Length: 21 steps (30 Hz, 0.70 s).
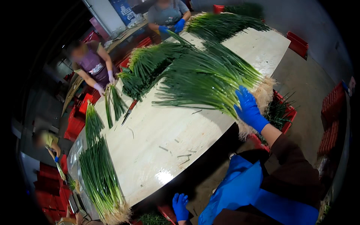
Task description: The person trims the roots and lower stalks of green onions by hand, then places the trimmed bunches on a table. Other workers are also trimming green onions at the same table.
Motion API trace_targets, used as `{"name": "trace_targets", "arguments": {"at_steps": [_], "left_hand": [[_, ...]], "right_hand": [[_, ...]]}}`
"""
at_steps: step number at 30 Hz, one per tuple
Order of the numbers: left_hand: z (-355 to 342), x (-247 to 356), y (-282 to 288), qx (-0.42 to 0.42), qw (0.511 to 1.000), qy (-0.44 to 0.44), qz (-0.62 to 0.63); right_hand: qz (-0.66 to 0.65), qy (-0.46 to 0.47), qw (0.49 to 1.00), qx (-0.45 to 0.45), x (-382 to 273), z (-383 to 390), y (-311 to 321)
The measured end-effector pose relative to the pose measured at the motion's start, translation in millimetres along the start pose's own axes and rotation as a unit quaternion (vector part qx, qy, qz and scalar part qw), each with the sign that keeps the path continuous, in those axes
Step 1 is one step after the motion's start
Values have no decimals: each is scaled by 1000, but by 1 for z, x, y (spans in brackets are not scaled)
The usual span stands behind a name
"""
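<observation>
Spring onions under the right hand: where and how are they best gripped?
Probably around the pale stems, just above the roots, coming from the table's near edge: the root end faces the wearer's side and overhangs that edge, while the dark leaves fan out loosely across the top.

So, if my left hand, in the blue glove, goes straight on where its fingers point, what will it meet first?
Probably the near edge of the pale, flat tabletop, though the depth between it and your left hand is unclear; it might pass below.
</observation>
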<state>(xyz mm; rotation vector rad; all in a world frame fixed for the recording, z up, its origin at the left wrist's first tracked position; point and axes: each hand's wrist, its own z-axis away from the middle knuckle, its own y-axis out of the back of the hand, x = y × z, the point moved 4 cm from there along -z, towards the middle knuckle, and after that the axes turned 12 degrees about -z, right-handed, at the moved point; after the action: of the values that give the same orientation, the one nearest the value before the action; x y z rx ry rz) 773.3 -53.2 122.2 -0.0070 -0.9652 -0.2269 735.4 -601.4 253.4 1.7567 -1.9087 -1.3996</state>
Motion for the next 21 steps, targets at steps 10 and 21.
{"name": "trace_targets", "arguments": {"at_steps": [10, 21], "left_hand": [[-68, 152, -352, -281, 951, -77, -104], [-106, 183, -474, -347, 937, 12, 16]], "right_hand": [[36, -159, 954, -253, 105, -36, -27], [-307, -153, 908, -241, 22, -28, -32]]}}
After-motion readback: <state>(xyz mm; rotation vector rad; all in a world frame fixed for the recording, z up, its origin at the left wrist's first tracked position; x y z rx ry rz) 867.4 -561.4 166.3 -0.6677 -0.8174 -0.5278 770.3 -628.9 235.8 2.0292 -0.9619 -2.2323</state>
